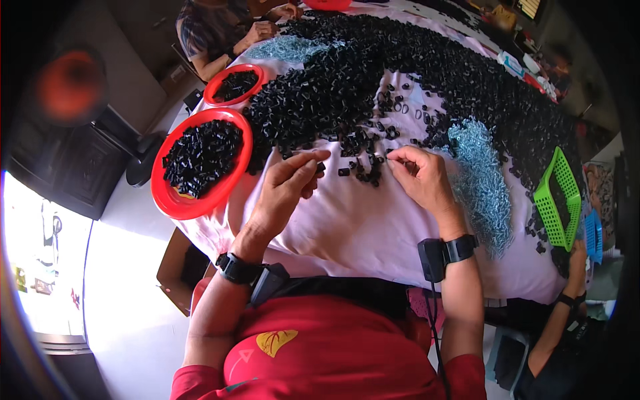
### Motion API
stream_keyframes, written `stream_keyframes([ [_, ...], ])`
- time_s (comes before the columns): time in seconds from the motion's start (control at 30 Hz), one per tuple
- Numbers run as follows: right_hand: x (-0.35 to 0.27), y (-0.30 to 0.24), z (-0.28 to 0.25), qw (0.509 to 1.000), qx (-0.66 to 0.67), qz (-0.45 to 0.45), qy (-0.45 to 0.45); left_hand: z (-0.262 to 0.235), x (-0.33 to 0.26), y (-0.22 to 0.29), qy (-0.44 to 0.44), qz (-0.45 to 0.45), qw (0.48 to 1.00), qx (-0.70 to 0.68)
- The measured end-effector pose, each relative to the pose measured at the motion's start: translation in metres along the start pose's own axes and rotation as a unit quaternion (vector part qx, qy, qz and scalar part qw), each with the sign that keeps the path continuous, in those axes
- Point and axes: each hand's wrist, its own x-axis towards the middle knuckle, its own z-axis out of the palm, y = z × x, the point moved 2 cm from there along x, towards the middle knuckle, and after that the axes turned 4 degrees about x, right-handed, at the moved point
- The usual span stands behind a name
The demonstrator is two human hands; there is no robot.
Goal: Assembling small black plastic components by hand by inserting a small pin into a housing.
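My left hand [288, 181] is closed in a pinch just above the cloth, with a small black plastic piece [321, 167] at its fingertips. To its right, my right hand [425, 179] has thumb and forefinger pressed together; whatever lies between them is too small to name. Several loose black pieces [367, 172] are scattered on the cloth between both hands. Beyond them spreads a large heap of the same black pieces [313, 93]. Beside my right hand lies a long pile of thin, shiny bluish metal pieces [481, 193], perhaps screws.
A pale pink cloth [333, 233] covers the table. Red basins [248, 143] of black pieces stand at the left. Another bluish pile [287, 48] lies near a co-worker's hand [259, 33]. At the right, another person's arm [570, 280] reaches toward a green basket [548, 210].
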Motion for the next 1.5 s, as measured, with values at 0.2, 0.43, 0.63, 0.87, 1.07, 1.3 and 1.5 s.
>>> stream_keyframes([
  [0.2, -0.001, -0.002, 0.005, 0.998, 0.018, 0.044, -0.038, -0.006, -0.010, -0.010, -0.007, -0.086, 0.977, -0.196],
  [0.43, 0.001, -0.002, 0.011, 0.996, 0.045, 0.060, -0.038, -0.009, -0.012, -0.015, -0.031, -0.106, 0.962, -0.252],
  [0.63, 0.019, -0.077, 0.024, 0.995, 0.062, 0.011, -0.074, -0.019, -0.011, -0.020, -0.066, -0.075, 0.932, -0.349],
  [0.87, 0.035, -0.083, 0.059, 0.987, 0.096, -0.095, -0.082, -0.016, -0.014, -0.028, -0.070, -0.110, 0.916, -0.379],
  [1.07, 0.025, -0.070, 0.067, 0.983, 0.148, -0.067, -0.080, -0.009, -0.011, -0.031, -0.075, -0.115, 0.924, -0.357],
  [1.3, 0.021, -0.073, 0.064, 0.984, 0.096, -0.140, -0.051, -0.001, -0.011, -0.032, -0.067, -0.095, 0.936, -0.331],
  [1.5, 0.021, -0.073, 0.065, 0.982, 0.083, -0.160, -0.050, -0.001, -0.012, -0.030, -0.068, -0.096, 0.927, -0.356],
])
